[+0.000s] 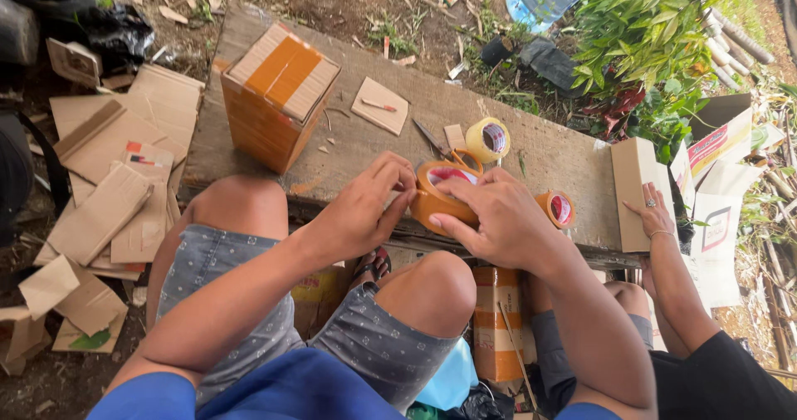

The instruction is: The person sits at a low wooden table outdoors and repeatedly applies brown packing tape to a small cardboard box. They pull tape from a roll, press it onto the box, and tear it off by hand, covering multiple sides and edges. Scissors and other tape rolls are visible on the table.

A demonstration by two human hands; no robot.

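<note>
**Head view: a roll of brown tape held in both hands at the worktop edge**

A roll of brown packing tape [442,194] is held at the near edge of the wooden worktop [531,150], above the bare knees. The right hand [498,221] is wrapped over the roll from the right, its fingers [452,185] clenched across the top and the thumb pressed under the side. The left hand [365,208] is set against the roll's left side, its fingers [397,175] curled and pinched at the rim of the roll; whether a loose tape end is gripped cannot be told.

Just behind the roll a pair of scissors [440,148] with orange handles is laid, and beside it a roll of clear tape [488,139]. A smaller brown tape roll [556,207] is seen to the right. A taped orange and white carton [278,92] is stood on the worktop's left part, and a small piece of cardboard [380,105] is laid near it. At the right end a flat cardboard box [631,188] is touched by another person's hand [652,212]. Flattened cardboard pieces [116,179] are scattered on the ground at the left.
</note>
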